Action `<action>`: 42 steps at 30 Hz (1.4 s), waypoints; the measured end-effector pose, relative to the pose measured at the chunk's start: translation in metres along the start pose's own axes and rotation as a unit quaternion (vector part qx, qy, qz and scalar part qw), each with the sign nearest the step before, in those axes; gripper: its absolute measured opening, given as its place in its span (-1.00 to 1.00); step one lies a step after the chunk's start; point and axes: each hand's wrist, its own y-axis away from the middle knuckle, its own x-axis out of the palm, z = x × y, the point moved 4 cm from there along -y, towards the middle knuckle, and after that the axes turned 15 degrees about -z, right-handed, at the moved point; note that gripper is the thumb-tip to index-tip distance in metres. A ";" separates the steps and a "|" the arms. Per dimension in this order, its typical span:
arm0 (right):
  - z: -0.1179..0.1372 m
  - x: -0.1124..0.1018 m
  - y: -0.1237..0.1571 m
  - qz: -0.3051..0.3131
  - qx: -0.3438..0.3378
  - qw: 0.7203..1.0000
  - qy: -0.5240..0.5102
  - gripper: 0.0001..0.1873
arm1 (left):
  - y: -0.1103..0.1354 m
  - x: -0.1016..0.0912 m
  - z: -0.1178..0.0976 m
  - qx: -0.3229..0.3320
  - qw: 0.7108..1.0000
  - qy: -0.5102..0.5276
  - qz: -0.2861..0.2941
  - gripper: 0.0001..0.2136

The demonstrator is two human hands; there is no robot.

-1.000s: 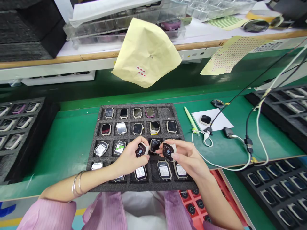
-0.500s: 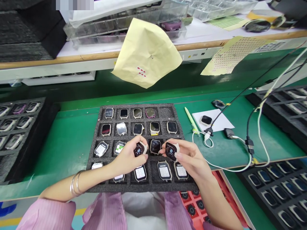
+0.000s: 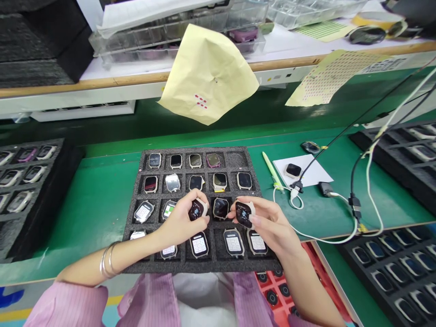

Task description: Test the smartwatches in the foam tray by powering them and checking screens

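My left hand [image 3: 185, 220] is closed around a smartwatch [image 3: 196, 210], gripping it by its edges with the lit dark screen facing up. In my right hand [image 3: 272, 222] is another smartwatch [image 3: 243, 213], pinched between thumb and fingers, its dark screen showing a small pale-blue figure. Both hands are over a dark foam tray [image 3: 160, 170] with square pockets. A smartwatch with a dark screen [image 3: 220, 208] lies in its pocket between the hands. Along the near row, several watches [image 3: 233, 242] show white screens with grid-like lines. The top right pocket [image 3: 236, 159] holds no watch.
A green pen [image 3: 271, 169], a white paper [image 3: 315, 170] with a watch on it, and white cables [image 3: 323, 238] lie to the right. More foam trays of watches stand at the left [image 3: 37, 209] and lower right [image 3: 395, 272]. Yellow paper [image 3: 209, 77] hangs from the shelf edge.
Both hands stay in nearly the same place, each still holding its watch. The left watch has shifted slightly up and left, and the right one is turned a little.
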 end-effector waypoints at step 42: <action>-0.003 -0.002 0.008 -0.012 0.010 0.995 0.104 -0.44 | 0.004 0.011 0.010 -0.214 0.952 0.209 0.062 -0.63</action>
